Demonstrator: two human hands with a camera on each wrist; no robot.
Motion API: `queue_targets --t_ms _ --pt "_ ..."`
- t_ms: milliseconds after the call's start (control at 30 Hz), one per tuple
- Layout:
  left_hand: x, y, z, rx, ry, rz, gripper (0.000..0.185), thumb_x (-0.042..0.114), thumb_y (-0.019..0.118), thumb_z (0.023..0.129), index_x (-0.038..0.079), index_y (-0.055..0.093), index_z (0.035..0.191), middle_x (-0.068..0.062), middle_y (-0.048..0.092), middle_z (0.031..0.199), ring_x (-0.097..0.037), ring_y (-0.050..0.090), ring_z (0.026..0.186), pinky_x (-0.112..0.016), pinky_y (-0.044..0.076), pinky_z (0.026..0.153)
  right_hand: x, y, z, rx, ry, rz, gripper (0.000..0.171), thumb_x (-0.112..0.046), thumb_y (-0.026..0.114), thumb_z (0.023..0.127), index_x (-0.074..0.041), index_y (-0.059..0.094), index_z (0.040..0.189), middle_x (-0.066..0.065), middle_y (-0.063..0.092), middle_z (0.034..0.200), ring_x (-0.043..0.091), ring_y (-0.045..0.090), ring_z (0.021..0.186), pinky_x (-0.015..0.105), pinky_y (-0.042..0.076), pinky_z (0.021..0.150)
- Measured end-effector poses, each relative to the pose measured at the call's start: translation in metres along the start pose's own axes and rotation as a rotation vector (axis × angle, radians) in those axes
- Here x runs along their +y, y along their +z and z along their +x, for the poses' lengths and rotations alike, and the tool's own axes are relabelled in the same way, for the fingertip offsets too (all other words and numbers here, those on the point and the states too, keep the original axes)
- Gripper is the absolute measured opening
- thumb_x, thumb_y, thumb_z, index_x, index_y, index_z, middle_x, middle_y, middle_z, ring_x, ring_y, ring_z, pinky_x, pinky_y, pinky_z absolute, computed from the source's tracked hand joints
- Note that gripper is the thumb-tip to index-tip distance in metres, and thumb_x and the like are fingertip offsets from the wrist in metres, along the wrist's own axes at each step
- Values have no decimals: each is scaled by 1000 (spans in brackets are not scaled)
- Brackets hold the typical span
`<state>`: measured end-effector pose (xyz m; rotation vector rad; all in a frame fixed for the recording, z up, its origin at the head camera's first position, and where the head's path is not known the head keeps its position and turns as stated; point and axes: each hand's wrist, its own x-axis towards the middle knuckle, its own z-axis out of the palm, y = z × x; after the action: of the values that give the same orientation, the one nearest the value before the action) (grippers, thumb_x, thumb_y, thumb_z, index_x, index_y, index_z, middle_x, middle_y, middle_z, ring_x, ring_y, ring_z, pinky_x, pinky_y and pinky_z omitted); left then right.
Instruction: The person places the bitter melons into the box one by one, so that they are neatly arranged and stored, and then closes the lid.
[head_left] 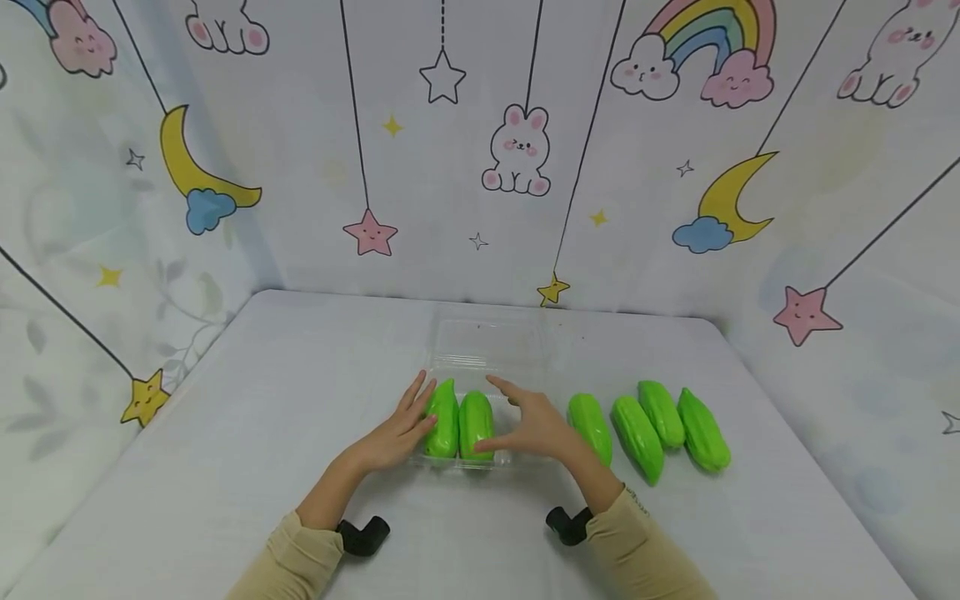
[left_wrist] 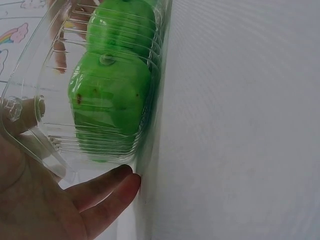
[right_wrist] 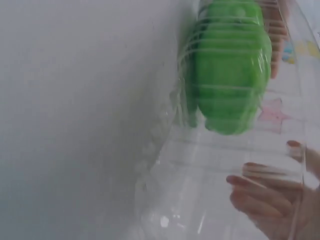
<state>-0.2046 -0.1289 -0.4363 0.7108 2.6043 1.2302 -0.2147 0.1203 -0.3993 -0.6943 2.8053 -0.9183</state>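
Observation:
A clear plastic box (head_left: 453,465) lies with its hinged lid (head_left: 487,333) folded back behind it. Inside, in its left half, two glossy green gourd-like pieces (head_left: 477,421) lie side by side, also visible through the ribbed wall as green ends (left_wrist: 110,95). My left hand (head_left: 393,433) is at the box's left side, fingers extended, thumb over the rim. Over the right half my right hand (head_left: 536,425) hovers, thumb and fingers spread, with nothing gripped. Its thumb tip is close to the right-hand piece; whether they touch, I cannot tell. The right wrist view shows its fingers (right_wrist: 265,200) through the plastic.
Several more green pieces (head_left: 636,437) lie loose on the white tabletop (head_left: 300,375), right of the box. A patterned cloth wall (head_left: 450,183) stands behind the table. Black wrist mounts (head_left: 365,536) jut inward from both sleeves.

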Motion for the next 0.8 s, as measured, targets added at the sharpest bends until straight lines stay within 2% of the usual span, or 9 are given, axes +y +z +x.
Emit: queue_targets --t_ms 300,533,800 --pt "0 0 0 -3 12 -7 59 29 32 101 9 1 148 -10 -16 151 -32 -7 137 -57 13 105 8 -22 -9 43 -22 49 99 -53 80 59 -22 36 141 12 46 135 31 50 116 51 42 89" --pt "-1 2 0 -2 22 -8 59 28 32 101 9 1 147 -10 -15 151 -32 -7 137 -56 13 105 20 -40 -22 72 -11 74 96 -53 80 60 -27 36 141 9 48 134 29 47 119 53 39 91" --pt "2 1 -1 3 15 -7 58 26 33 101 9 2 148 -10 -15 151 -32 -6 137 -56 13 105 33 -57 -31 82 -68 53 96 -50 81 60 -23 36 141 14 52 129 32 50 116 55 39 91"
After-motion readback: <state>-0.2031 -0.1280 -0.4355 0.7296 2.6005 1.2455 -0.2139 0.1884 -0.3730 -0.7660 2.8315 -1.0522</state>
